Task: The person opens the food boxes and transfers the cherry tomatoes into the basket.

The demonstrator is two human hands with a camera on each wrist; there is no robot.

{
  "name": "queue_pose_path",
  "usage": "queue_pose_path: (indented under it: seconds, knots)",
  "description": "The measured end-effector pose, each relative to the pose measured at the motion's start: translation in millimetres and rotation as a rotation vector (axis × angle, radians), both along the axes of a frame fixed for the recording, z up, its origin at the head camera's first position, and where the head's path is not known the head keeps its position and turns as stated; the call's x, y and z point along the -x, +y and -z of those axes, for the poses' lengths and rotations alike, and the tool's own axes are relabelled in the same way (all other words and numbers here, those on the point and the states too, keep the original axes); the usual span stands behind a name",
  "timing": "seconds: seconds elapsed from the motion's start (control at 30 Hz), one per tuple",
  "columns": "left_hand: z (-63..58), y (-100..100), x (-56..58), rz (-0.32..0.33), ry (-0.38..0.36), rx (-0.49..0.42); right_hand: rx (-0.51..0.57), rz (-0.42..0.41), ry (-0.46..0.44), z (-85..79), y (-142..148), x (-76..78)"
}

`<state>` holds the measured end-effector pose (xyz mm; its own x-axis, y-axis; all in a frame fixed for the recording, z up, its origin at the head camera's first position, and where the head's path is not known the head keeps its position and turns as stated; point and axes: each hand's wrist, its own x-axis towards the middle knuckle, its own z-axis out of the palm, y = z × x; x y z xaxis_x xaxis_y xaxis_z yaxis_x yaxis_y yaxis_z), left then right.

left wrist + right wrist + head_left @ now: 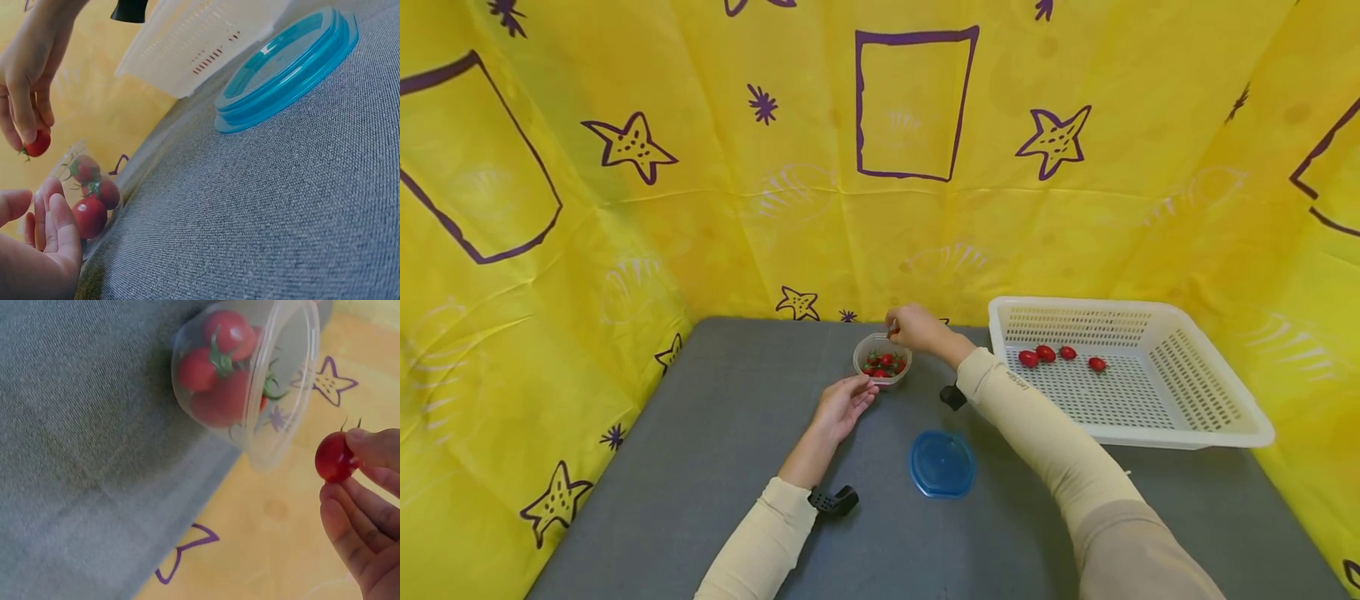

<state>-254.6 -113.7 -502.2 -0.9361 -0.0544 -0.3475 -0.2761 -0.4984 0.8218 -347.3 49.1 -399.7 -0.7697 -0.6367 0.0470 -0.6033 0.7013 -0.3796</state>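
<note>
My right hand [925, 327] pinches a small red tomato [333, 457] between thumb and fingers, just above the rim of a clear plastic container [255, 419]. Green stem bits show on the fruit. Inside the container lie several red tomatoes [887, 360] with green tops. At the container's near side, my left hand [841, 406] has its fingers relaxed and close against the wall; in the left wrist view the fingertips [55, 203] overlap the container. Whether they press on it is hard to tell. A round blue lid [943, 464] lies on the table, nearer to me.
A white perforated basket [1206, 440] stands at the right of the grey table [700, 467], with several red tomatoes [1045, 354] in its left part. A yellow patterned cloth [805, 242] hangs along the back and sides.
</note>
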Motion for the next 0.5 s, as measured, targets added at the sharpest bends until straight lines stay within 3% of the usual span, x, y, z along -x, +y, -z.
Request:
queue_pose_path:
  seconds: [0.5]
  knots:
    - [-0.3, -0.2, 1.0, 0.004, 0.000, -0.001, 0.034, -0.003, 0.043, -13.3, 21.2, 6.4]
